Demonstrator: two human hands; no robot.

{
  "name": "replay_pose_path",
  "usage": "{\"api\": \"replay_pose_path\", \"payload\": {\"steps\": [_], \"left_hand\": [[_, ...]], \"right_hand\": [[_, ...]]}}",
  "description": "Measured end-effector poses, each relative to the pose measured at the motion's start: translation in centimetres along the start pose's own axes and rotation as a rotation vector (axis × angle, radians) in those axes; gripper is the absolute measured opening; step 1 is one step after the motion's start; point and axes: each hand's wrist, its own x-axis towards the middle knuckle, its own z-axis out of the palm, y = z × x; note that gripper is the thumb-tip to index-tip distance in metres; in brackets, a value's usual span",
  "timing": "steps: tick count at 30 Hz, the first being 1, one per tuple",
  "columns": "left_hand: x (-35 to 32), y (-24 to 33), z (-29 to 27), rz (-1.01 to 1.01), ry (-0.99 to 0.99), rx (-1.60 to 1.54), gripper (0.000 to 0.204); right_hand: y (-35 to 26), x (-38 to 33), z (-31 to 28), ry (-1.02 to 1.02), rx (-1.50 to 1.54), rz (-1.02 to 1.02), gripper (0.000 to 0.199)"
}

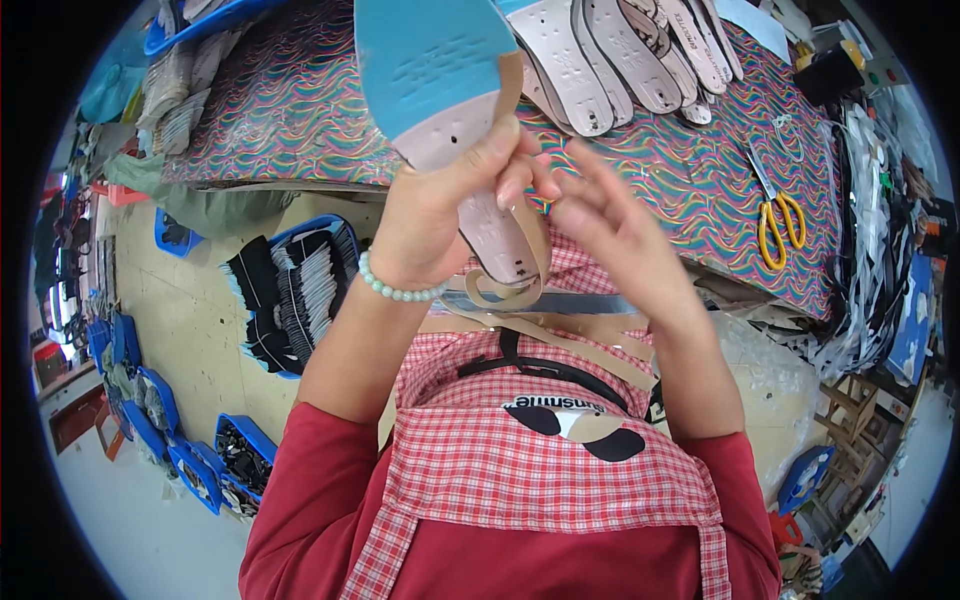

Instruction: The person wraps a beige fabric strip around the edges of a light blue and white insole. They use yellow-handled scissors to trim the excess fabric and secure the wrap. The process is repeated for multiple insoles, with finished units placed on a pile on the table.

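My left hand (425,215), with a pale green bead bracelet at the wrist, is closed around the middle of a shoe insole (435,65). The insole stands tilted over the table's near edge, blue at its far part and pale pink with small holes toward the heel. A tan strip (533,240) runs along its right edge and curls into a loop below the heel. Close to the insole's right side is my right hand (630,240), its fingers apart and slightly blurred, with nothing visible in them.
Several pale insoles (585,95) lie piled at the back of the table, which has a colourful wavy cover (300,100). Yellow-handled scissors (775,215) rest at the right. Blue baskets (345,235) with dark pieces stand on the floor at left. White strips (865,230) hang at the right edge.
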Motion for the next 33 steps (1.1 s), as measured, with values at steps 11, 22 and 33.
{"api": "replay_pose_path", "payload": {"steps": [11, 22, 33], "left_hand": [[-0.7, 1.7, -0.9, 0.223, 0.088, -0.534, 0.022], [-0.1, 0.7, 1.7, 0.156, 0.168, -0.529, 0.032], [-4.6, 1.9, -1.0, 0.492, -0.152, 1.256, 0.016]], "right_hand": [[-3.6, -0.4, 1.4, 0.017, -1.088, -0.441, 0.041], [0.8, -2.7, 5.9, 0.289, -0.11, -0.182, 0.03], [-6.5, -2.2, -0.8, -0.288, -0.864, -0.264, 0.02]]}}
